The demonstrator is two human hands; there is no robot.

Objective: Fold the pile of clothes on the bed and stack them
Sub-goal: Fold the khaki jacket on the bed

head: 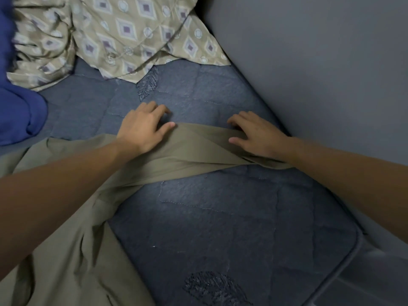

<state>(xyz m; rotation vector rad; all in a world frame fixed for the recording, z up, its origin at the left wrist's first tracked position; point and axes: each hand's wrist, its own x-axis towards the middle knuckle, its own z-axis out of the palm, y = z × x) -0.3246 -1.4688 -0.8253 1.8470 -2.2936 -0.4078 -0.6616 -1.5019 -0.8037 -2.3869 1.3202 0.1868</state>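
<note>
A blue quilted mattress (220,217) beside a grey wall: left hand (143,127) and right hand (256,135), apart with fingers relaxed, press an olive garment (194,149) flat, likely smoothing it for folding

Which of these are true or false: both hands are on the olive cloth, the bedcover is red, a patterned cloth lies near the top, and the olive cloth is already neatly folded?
1. Both hands are on the olive cloth. True: the left hand and right hand rest on the olive cloth.
2. The bedcover is red. False: the bedcover is dark blue and quilted.
3. A patterned cloth lies near the top. True: the patterned cloth has diamond shapes.
4. The olive cloth is already neatly folded. False: it is stretched out and rumpled.
</note>
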